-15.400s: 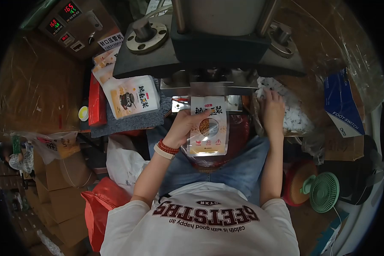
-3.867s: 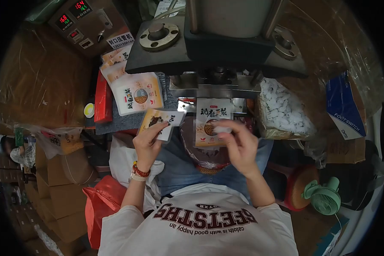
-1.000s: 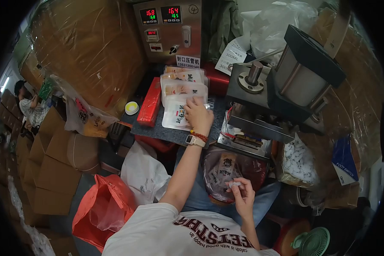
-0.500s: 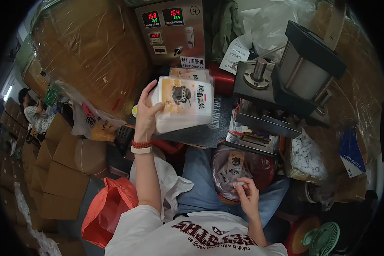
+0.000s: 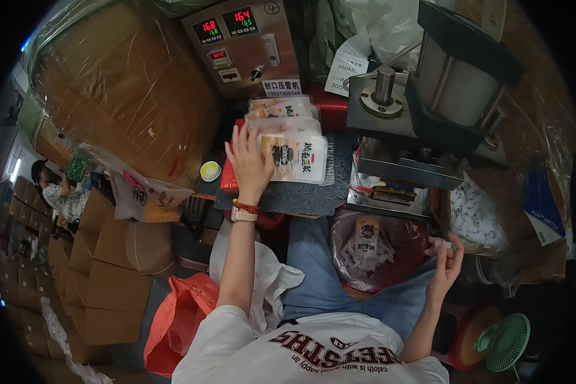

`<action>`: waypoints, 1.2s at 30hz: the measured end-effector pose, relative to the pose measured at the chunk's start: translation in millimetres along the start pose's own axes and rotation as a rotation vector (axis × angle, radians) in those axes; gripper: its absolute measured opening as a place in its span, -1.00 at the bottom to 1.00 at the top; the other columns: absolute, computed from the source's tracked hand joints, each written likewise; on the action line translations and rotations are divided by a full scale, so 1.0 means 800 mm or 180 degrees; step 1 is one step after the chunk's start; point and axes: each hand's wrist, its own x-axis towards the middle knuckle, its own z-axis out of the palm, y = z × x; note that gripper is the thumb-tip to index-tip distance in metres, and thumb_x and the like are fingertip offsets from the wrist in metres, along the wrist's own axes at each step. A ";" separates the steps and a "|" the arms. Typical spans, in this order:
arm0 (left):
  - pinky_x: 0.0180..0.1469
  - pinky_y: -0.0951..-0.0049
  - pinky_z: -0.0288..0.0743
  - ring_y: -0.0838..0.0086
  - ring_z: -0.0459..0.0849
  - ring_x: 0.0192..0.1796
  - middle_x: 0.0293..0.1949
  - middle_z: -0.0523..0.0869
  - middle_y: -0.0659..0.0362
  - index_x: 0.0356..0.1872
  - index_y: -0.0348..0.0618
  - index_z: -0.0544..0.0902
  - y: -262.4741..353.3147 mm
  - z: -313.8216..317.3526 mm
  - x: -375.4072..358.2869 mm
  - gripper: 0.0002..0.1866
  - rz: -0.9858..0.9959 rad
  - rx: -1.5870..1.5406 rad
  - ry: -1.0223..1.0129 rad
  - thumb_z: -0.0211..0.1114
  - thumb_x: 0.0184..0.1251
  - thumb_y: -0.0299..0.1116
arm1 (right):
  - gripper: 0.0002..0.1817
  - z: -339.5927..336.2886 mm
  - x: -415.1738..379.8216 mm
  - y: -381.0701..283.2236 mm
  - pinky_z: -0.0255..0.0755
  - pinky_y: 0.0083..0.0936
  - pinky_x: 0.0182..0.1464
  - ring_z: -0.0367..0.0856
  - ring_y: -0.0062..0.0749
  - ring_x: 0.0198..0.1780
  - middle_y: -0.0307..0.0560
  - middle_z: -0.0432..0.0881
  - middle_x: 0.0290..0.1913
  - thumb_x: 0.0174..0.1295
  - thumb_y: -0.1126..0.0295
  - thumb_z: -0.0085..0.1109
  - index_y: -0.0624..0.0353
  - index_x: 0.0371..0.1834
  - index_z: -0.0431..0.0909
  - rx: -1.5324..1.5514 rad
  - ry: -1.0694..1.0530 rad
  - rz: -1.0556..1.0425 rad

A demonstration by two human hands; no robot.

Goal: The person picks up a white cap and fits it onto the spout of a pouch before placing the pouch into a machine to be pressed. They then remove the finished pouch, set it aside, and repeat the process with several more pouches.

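Note:
Printed white-and-orange pouches (image 5: 294, 158) lie in an overlapping stack on a dark grey mat (image 5: 281, 200). My left hand (image 5: 249, 159) rests on the stack's left edge, its fingers spread. To the right, my right hand (image 5: 448, 259) is raised near a box of small white pieces (image 5: 477, 217). Its fingertips are pinched around a small whitish piece (image 5: 443, 245), whose kind I cannot tell. Between my knees, a basin lined with clear plastic (image 5: 397, 275) has printed pouches (image 5: 367, 240) in it.
A press machine (image 5: 422, 115) stands right of the mat, its metal base (image 5: 390, 205) below. Behind the mat is a control box (image 5: 246, 57) with lit displays. A yellow-and-white round container (image 5: 210, 171) sits on the left, near cardboard boxes (image 5: 118, 275). A green fan (image 5: 509, 339) is low right.
The pouches my left hand held up now lie on the mat, and its fingers have spread. My right hand has moved right from over the basin toward the box of white pieces.

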 end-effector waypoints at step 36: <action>0.12 0.20 0.34 0.21 0.44 0.17 0.09 0.57 0.13 -0.27 -0.13 0.75 -0.183 -0.033 -0.070 -0.81 -0.0322 0.0696 -0.0352 0.42 0.10 -0.32 | -0.83 0.042 -0.063 0.040 0.30 -0.76 -0.23 0.44 -0.67 -0.27 -0.23 0.52 -0.20 0.22 0.55 0.24 0.31 -0.13 0.57 -0.0450 -0.1379 0.0834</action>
